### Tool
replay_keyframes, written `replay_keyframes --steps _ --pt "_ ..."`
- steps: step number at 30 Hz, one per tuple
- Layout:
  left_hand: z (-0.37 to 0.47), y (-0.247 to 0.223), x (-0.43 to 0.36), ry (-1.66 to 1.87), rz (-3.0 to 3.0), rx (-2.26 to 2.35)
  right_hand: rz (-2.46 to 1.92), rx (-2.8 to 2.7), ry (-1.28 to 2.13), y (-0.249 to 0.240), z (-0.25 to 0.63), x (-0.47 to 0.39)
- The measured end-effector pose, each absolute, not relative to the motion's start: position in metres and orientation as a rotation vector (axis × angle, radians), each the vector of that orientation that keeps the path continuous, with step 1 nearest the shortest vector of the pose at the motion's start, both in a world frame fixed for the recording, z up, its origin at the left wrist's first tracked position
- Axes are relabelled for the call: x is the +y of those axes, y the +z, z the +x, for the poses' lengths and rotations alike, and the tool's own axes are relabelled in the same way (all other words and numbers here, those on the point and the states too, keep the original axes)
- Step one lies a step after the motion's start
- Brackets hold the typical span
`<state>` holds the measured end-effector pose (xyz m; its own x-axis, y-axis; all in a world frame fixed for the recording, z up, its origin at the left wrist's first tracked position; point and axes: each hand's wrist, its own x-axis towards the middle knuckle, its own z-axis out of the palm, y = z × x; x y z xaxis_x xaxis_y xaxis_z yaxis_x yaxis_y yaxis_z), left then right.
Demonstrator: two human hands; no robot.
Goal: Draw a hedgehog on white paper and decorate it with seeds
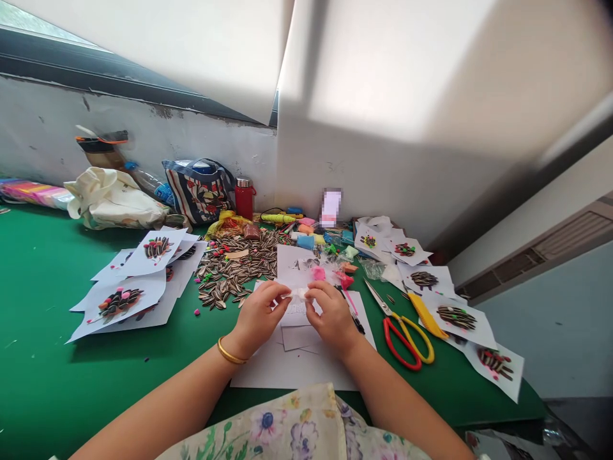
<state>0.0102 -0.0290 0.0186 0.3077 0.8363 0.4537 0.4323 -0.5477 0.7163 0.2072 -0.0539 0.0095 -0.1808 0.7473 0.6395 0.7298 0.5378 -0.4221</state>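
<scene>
Over the white paper sheets (306, 374), my left hand (258, 316) and my right hand (335, 319) face each other with fingertips pinched. Between them stretches a small whitish, partly see-through piece (299, 294); whether it is plastic film or soft clay I cannot tell. Each hand grips one end of it. Just beyond the fingers, pink clay (318, 273) and a reddish lump (343, 279) lie on and beside a white sheet. To the left is a heap of striped sunflower seeds (239, 268). A black pen (357, 322) lies partly hidden beside my right hand.
Scissors (402, 338) with red and yellow handles and a yellow box cutter (428, 316) lie right. Cards with seed pictures (117, 303) are stacked left; more cards (460, 316) line the right edge. Bags (201, 191) and a red flask (244, 198) stand along the wall.
</scene>
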Motion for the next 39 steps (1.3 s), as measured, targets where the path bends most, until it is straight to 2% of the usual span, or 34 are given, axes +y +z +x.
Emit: replay_keyframes --steps 11,19,27,31,39 --pt "0.008 0.015 -0.026 1.042 2.192 1.239 -1.207 -1.918 0.064 0.009 0.207 -0.055" --pt "0.012 0.006 -0.022 1.041 1.953 0.995 -1.189 -1.954 0.128 0.011 0.207 -0.054" --pt "0.01 0.01 -0.022 0.91 2.1 1.173 -1.167 -2.023 0.177 0.009 0.206 -0.055" --pt "0.01 0.009 -0.02 0.873 2.142 1.107 -1.165 -2.002 0.207 0.007 0.206 -0.054" --pt "0.011 0.008 -0.021 0.926 1.92 1.163 -1.154 -1.983 0.203 0.004 0.205 -0.055"
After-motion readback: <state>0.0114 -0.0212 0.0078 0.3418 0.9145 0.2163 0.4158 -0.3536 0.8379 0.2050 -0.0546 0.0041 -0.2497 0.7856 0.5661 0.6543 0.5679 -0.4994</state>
